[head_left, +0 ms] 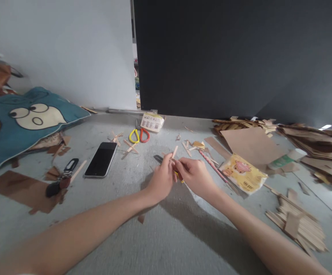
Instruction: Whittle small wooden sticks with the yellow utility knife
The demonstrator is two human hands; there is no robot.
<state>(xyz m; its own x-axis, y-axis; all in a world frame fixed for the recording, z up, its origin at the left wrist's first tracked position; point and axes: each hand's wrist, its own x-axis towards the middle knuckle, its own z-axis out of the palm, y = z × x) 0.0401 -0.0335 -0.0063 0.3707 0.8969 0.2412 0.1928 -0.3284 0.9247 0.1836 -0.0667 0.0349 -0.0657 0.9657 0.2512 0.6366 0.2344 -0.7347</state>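
Note:
My left hand [161, 179] is closed in a pinch around a thin wooden craft stick [175, 151], whose upper end sticks up past the fingers. Right against it, my right hand [196, 173] has its fingertips pinched together at the stick's lower end; what they grip is hidden. Beneath both hands lies a tool with a dark pointed blade [157, 157] and a yellow and red handle [179, 177], mostly covered. Beyond the hands, small crossed-stick pieces [130, 148] rest near scissors [139, 135] with one yellow and one red loop.
To the left are a phone [101, 159], keys [58, 185], brown cardboard [19, 191] and a blue cushion [39, 110]. At right lie a striped straw [213, 165], a yellow packet [243, 173], a cardboard sheet [251, 147] and a stick pile [300, 221]. A dark panel [225, 57] stands behind.

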